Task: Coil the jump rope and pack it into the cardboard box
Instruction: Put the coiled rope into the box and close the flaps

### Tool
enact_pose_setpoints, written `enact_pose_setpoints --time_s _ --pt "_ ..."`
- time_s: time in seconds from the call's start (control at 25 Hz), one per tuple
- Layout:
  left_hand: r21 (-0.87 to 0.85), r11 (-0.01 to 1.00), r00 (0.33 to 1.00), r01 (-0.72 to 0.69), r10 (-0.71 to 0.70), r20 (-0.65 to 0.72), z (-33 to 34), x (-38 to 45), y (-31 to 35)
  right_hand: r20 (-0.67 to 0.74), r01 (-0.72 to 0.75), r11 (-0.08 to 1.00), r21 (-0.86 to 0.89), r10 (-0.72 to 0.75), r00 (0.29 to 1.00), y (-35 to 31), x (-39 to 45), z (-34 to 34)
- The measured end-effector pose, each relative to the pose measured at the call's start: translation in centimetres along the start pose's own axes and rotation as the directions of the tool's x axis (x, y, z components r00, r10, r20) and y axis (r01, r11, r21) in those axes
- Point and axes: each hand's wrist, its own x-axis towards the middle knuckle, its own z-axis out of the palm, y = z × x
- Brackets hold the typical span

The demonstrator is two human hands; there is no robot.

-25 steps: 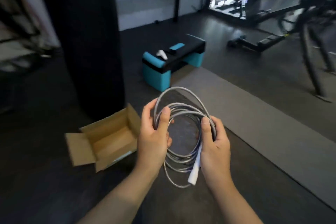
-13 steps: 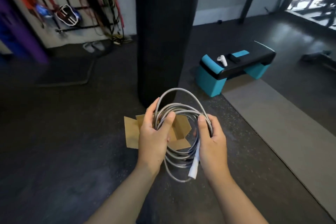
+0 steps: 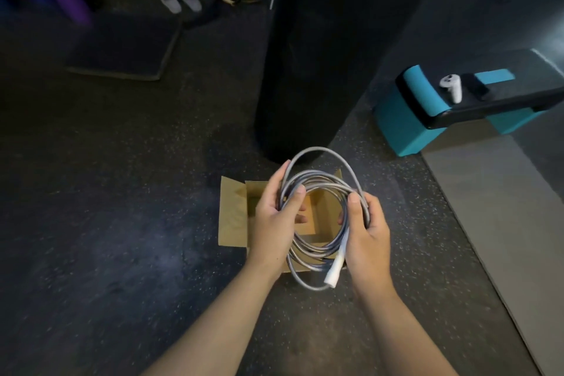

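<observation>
The grey coiled jump rope (image 3: 320, 189) with its white handle (image 3: 335, 265) is held above the open brown cardboard box (image 3: 235, 217) on the floor. Coiling looks done; the next move is lowering it in, likely squeezing the loops narrower. The left hand (image 3: 274, 223) and right hand (image 3: 366, 232) each wrap fingers closed around opposite sides of the coil.

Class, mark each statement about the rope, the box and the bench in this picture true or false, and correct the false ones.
1. Both hands, left hand and right hand, hold the coiled jump rope. True.
2. The cardboard box is closed. False: its flaps are open.
3. The rope already lies inside the box. False: it is held above it.
4. A white handle hangs from the coil. True.
5. A white controller lies on the bench. True.
</observation>
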Motion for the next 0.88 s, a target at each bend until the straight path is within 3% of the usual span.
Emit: enact_pose_setpoints --time_s 0.28,0.56,0.76,0.88 --pt "0.112 0.984 0.973 0.141 -0.117 -0.197 2.7 11.2 -11.6 0.126 -0.139 0.987 -0.075 0.148 0.981 12.2 11.7 3.2" --pt "0.196 0.949 0.913 0.249 -0.162 -0.375 2.1 22.7 -35.6 0.305 -0.202 0.950 -0.237 0.270 0.913 36.7 23.1 8.3" --pt "0.311 0.888 0.908 0.340 -0.223 -0.356 -0.4 27.5 -45.5 0.400 -0.199 0.875 -0.441 0.390 0.829 47.1 26.6 11.6" --pt "0.435 0.812 0.912 0.388 -0.271 -0.308 -1.0 30.4 -48.0 0.388 -0.178 0.841 -0.511 0.411 0.825 49.9 27.9 13.0"
